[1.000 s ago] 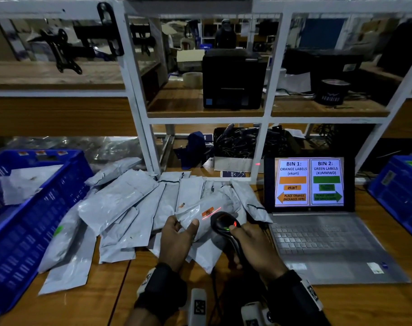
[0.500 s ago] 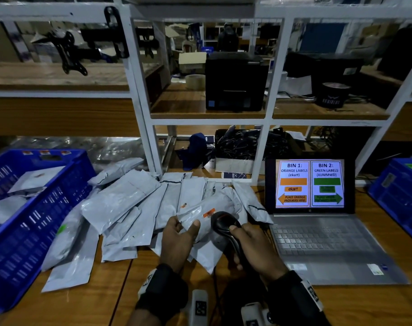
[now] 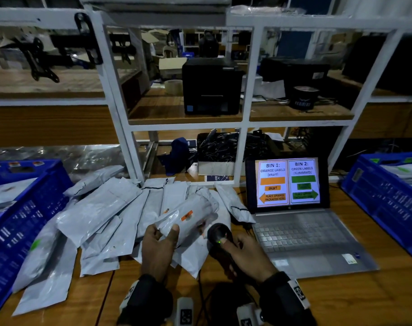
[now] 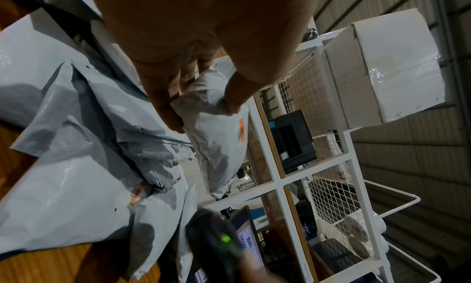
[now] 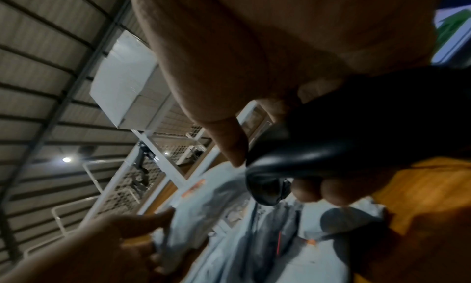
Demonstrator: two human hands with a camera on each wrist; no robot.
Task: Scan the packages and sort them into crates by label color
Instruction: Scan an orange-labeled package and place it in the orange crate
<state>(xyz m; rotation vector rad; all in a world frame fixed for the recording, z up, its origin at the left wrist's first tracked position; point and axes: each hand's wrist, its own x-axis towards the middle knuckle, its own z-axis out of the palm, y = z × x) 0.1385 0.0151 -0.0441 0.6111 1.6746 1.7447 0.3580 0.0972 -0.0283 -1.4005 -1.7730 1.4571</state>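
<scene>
My left hand pinches the near end of a grey package with an orange label, held just above the pile of grey mailers. The left wrist view shows thumb and fingers clamped on that package, its orange label facing up. My right hand grips a black handheld scanner, green light lit, pointed at the package from the right. In the right wrist view the scanner fills my grip, and the package lies beyond it.
A blue crate with a few packages stands at the left, another blue crate at the right. An open laptop shows orange left, green right. White shelving rises behind the pile. Bare wooden table lies in front.
The red scan line seen on the package a second ago is gone. The package has lifted slightly and shifted left in my left hand; the scanner stays beside it.
</scene>
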